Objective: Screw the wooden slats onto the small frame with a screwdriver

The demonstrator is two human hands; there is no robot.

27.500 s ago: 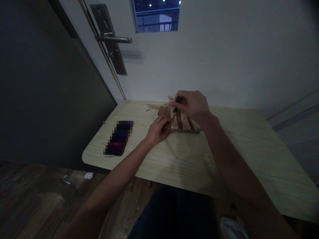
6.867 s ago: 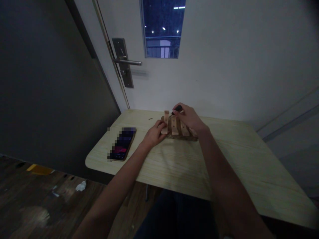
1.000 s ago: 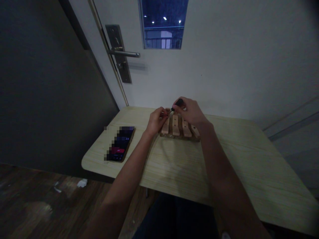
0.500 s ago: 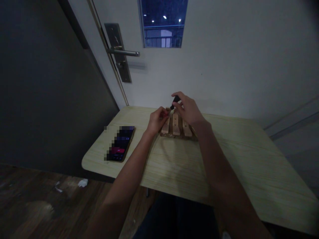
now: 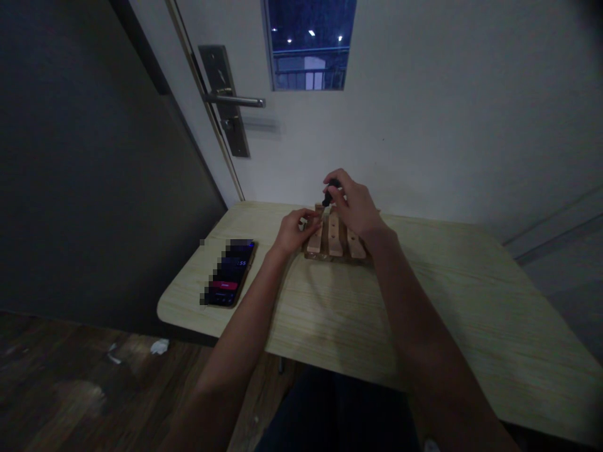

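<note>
A small wooden assembly (image 5: 333, 240) of several pale slats on a darker base lies on the light wood table (image 5: 377, 301), near its far edge. My right hand (image 5: 354, 206) is closed around a small black-handled screwdriver (image 5: 329, 191), held just above the far end of the leftmost slat. My left hand (image 5: 293, 229) is pinched at the left slat's far end, with fingers curled; what they hold is too small to make out.
A phone (image 5: 230, 272) with a lit screen lies on the table's left part. A white door with a metal lever handle (image 5: 235, 100) and a narrow window (image 5: 309, 44) stands right behind the table. Dark wall to the left, wooden floor with scraps below.
Over the last second my right hand has lifted the screwdriver slightly off the slats. My left hand has stayed pinched at the left slat.
</note>
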